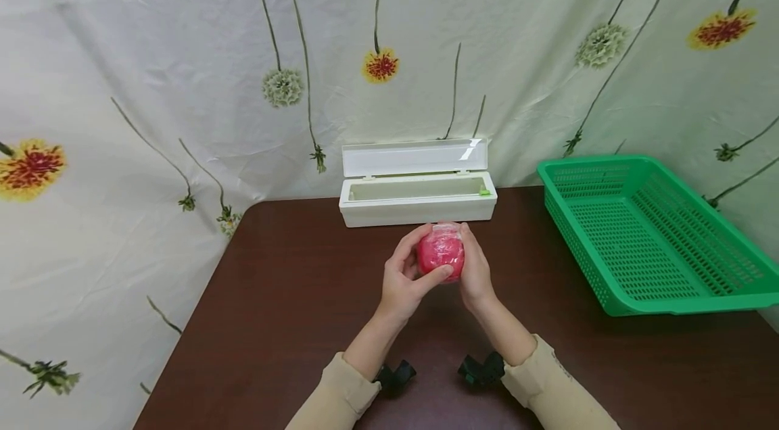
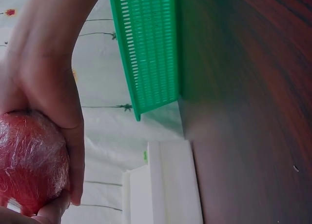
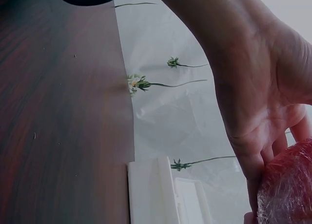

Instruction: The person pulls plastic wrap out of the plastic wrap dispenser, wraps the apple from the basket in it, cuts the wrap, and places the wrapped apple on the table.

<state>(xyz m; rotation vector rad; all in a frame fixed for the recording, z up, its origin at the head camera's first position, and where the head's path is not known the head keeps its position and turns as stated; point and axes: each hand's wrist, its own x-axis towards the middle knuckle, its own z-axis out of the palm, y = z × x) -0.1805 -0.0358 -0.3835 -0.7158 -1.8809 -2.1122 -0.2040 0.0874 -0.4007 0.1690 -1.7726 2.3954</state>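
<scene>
A round red thing wrapped in crinkled clear film is held up between both hands, above the dark table; what lies under the film cannot be told. My left hand grips it from the left, thumb across its near side and fingers bent round its far side. Against its right side my right hand holds it with long, slightly bent fingers. In the left wrist view, the right palm cups the wrapped thing. The right wrist view has the left hand around it, partly cut off by the frame edge.
Behind the hands stands a long white box, its lid raised and a small green piece at its right end. A green basket sits on the right of the table. A flowered cloth hangs behind.
</scene>
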